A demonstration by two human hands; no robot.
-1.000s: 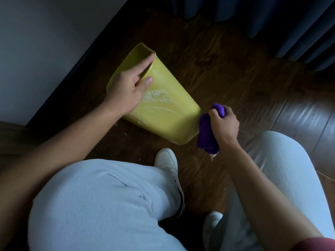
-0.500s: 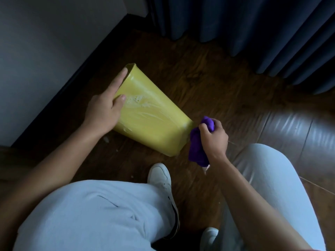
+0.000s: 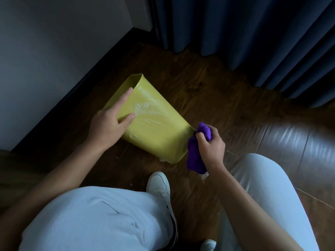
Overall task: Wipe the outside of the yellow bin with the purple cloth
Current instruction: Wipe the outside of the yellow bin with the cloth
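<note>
- Head view: yellow bin [image 3: 155, 127] lies tipped on its side on the wooden floor [image 3: 208, 98], soapy streaks on its upper wall (no legible label).
- Left hand [image 3: 107, 127], fingers straight, rests on the bin near its rim.
- Right hand [image 3: 211, 146] grips the bunched purple cloth [image 3: 196, 156] against the bin's base.

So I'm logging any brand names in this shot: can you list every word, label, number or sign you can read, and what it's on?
None: no readable text shows anywhere in the head view.
yellow bin: plain, only soapy streaks, no label.
purple cloth: a pale tag seems to hang below it, too small to read.
white shoe: no legible mark.
</note>
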